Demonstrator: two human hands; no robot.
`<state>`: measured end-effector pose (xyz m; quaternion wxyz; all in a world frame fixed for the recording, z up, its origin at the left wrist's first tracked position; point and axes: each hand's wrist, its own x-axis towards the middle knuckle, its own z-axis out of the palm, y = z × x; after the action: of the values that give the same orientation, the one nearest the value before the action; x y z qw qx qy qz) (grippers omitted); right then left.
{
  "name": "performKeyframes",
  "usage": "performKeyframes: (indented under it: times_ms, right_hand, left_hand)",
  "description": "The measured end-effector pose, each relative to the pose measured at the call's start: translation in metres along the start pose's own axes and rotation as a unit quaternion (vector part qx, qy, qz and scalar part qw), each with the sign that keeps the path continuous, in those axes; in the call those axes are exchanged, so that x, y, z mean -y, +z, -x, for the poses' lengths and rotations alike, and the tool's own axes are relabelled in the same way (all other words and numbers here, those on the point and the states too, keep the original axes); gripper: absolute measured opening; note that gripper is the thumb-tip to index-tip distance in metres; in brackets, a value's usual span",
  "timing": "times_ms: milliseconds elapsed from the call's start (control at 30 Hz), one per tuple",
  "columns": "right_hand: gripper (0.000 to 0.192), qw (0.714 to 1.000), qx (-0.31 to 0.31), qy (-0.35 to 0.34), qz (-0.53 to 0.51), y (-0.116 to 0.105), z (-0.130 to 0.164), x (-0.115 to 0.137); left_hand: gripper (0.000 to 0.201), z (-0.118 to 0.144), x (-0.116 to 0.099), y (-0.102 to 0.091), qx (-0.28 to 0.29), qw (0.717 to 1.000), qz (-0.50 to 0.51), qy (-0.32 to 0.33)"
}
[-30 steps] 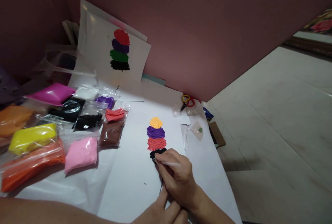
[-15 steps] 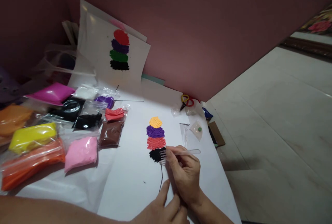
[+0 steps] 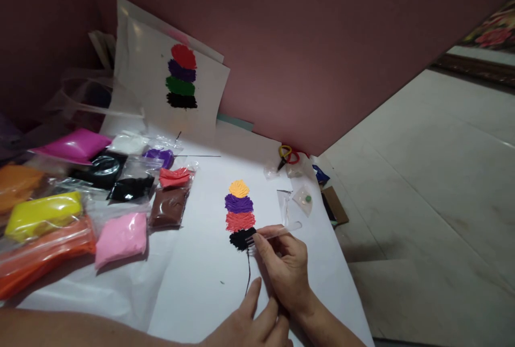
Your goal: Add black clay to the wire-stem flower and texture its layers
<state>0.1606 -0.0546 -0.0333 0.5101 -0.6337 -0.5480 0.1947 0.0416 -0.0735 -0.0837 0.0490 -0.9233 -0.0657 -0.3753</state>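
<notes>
My right hand pinches a clear plastic fork, its tines at the right edge of a black clay patch. Above that patch a coral clay band, a purple band and a yellow-orange piece form a column on the white paper. A thin dark line runs down from the black clay. Close to its lower end, my left hand rests on the paper, index finger stretched out and fingers apart, holding nothing.
Several bags of coloured clay, among them a pink bag and a brown bag, lie at left. Behind, a sheet with clay bands leans on the wall. Scissors and a small bag lie near the right edge.
The fork's handle has tilted and turned slightly in my right hand, its tines still at the black clay's right side. My left hand stays in place; the view has shifted slightly.
</notes>
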Motion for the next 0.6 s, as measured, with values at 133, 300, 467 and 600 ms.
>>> performKeyframes:
  times_ms: [133, 300, 467, 600]
  right_hand:
    - [0.009, 0.997, 0.018, 0.064, -0.029, 0.0000, -0.0001, 0.0012]
    - [0.010, 0.994, 0.016, 0.102, -0.046, 0.0009, -0.0017, 0.0034]
    - [0.013, 0.990, 0.028, 0.124, -0.061, -0.0008, -0.0024, 0.0034]
    - [0.017, 0.988, 0.027, 0.137, -0.069, -0.0028, -0.0043, 0.0042]
  left_hand:
    - [0.010, -0.0005, 0.0006, -0.0006, -0.003, 1.000, 0.008, -0.003]
    - [0.011, -0.0022, 0.0012, -0.0019, -0.013, 1.000, 0.006, -0.009]
    - [0.011, -0.0014, 0.0004, -0.0011, -0.011, 1.000, 0.010, -0.014]
    - [0.010, -0.0003, 0.0005, -0.0006, 0.019, 1.000, 0.002, -0.003]
